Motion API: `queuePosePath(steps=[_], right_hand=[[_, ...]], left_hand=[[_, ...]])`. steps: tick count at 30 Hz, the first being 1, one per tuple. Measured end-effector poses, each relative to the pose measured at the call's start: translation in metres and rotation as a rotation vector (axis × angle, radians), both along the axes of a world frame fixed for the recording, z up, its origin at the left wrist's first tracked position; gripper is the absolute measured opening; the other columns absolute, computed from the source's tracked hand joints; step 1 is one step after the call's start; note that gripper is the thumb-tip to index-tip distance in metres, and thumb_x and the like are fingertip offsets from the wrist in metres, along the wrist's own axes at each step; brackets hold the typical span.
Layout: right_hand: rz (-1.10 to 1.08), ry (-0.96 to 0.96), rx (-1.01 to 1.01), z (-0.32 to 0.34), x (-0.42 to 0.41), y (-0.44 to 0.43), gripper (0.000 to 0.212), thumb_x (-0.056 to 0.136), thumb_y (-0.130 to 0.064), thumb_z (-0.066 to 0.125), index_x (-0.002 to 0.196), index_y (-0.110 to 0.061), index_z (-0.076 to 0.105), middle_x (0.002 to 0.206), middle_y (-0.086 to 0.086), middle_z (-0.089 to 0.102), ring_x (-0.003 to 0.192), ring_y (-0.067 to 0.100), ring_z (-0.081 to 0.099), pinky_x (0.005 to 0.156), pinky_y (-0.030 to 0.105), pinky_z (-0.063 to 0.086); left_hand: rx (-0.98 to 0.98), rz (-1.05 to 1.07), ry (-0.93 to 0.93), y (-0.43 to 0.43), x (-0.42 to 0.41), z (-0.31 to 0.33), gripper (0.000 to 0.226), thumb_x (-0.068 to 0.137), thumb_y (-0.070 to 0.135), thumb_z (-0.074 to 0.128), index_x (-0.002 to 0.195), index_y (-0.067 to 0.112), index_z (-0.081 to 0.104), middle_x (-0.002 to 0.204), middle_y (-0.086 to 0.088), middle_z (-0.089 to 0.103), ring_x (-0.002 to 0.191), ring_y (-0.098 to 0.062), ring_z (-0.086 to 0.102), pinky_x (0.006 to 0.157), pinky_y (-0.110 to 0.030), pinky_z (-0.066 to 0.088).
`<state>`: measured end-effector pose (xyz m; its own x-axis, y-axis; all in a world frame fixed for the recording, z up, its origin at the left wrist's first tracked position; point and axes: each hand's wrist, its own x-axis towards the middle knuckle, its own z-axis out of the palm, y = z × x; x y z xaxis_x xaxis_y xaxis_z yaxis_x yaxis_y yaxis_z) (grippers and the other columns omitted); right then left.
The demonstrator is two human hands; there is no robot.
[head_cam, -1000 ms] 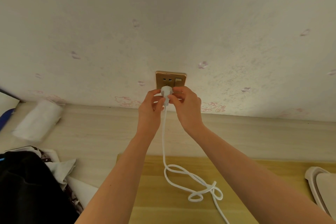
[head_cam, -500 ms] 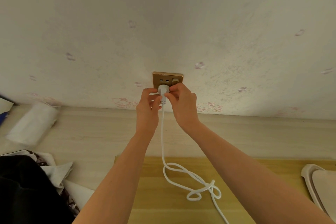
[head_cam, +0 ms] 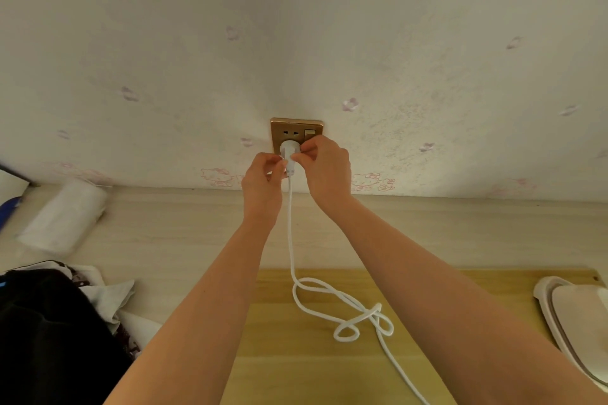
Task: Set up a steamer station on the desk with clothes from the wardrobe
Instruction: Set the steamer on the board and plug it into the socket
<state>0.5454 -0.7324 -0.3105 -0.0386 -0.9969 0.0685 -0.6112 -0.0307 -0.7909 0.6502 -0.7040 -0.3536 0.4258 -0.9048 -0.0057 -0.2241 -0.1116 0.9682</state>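
While pinched between both hands, plug [head_cam: 289, 151] (white) at socket [head_cam: 296, 132]

Wall socket [head_cam: 296, 134] sits on the wall [head_cam: 394, 59] just above the desk's [head_cam: 184, 233] back edge, centre of view. Plug [head_cam: 289, 152] is against the socket's lower part, w/ left hand [head_cam: 263, 179] on its left & right hand [head_cam: 324, 171] on its right, both pinching it. Cord [head_cam: 291, 227] drops from plug down to a board [head_cam: 296, 362] lying on the desk's near side, looping there betw. the forearms. Roll [head_cam: 65, 217] lies far left at the back; clothes pile [head_cam: 49, 332] near left; steamer [head_cam: 579, 322] at right edge on the board.
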Motion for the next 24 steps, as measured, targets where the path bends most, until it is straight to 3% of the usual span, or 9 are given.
queuePosePath(steps=[2, 7, 14, 19, 24], right_hand=[[0.035, 0.086, -0.001, 0.005, -0.003, -0.001, 0.02, 0.087, -0.031, 0.066, 0.099, -0.015, 0.064, 0.092, 0.002, 0.069, 0.082, 0.02, 0.064, 0.076, 0.038, 0.054], [0.178, 0.299, -0.016, 0.019, -0.02, 0.01, 0.031, 0.094, -0.038, 0.056, 0.111, -0.012, 0.057, 0.101, 0.007, 0.067, 0.089, 0.026, 0.063, 0.077, 0.038, 0.053], [0.285, 0.42, 0.077, 0.005, -0.073, 0.067, 0.039, 0.099, -0.034, 0.043, 0.129, -0.011, 0.047, 0.12, 0.009, 0.063, 0.107, 0.027, 0.059, 0.085, 0.038, 0.05], [0.347, 0.558, 0.124, -0.012, -0.123, 0.13, 0.041, 0.099, -0.032, 0.041, 0.135, -0.011, 0.042, 0.124, 0.009, 0.057, 0.114, 0.026, 0.053, 0.085, 0.037, 0.049], [0.418, 0.65, 0.173, -0.027, -0.183, 0.205, 0.041, 0.1, -0.031, 0.04, 0.135, -0.01, 0.041, 0.13, 0.009, 0.053, 0.121, 0.026, 0.047, 0.093, 0.036, 0.043]], left_hand=[[0.022, 0.024, 0.0, 0.0, 0.0, 0.004, 0.002, 0.094, 0.021, 0.058, 0.094, 0.02, 0.059, 0.097, 0.001, 0.069, 0.087, -0.014, 0.069, 0.078, -0.027, 0.055], [0.086, 0.034, -0.069, 0.007, 0.003, 0.01, 0.008, 0.092, 0.03, 0.059, 0.098, 0.024, 0.057, 0.097, 0.003, 0.069, 0.09, -0.015, 0.068, 0.084, -0.041, 0.055], [0.152, -0.045, -0.321, 0.067, -0.017, 0.014, 0.018, 0.096, 0.025, 0.053, 0.112, 0.017, 0.056, 0.098, 0.002, 0.065, 0.085, -0.012, 0.06, 0.068, -0.019, 0.042], [0.187, -0.144, -0.472, 0.128, -0.056, -0.001, 0.018, 0.096, 0.024, 0.047, 0.113, 0.021, 0.053, 0.094, 0.001, 0.065, 0.088, -0.016, 0.06, 0.073, -0.03, 0.047], [0.224, -0.264, -0.476, 0.202, -0.112, -0.01, 0.024, 0.093, 0.019, 0.055, 0.117, 0.02, 0.055, 0.104, 0.003, 0.064, 0.101, -0.017, 0.059, 0.08, -0.031, 0.047]])
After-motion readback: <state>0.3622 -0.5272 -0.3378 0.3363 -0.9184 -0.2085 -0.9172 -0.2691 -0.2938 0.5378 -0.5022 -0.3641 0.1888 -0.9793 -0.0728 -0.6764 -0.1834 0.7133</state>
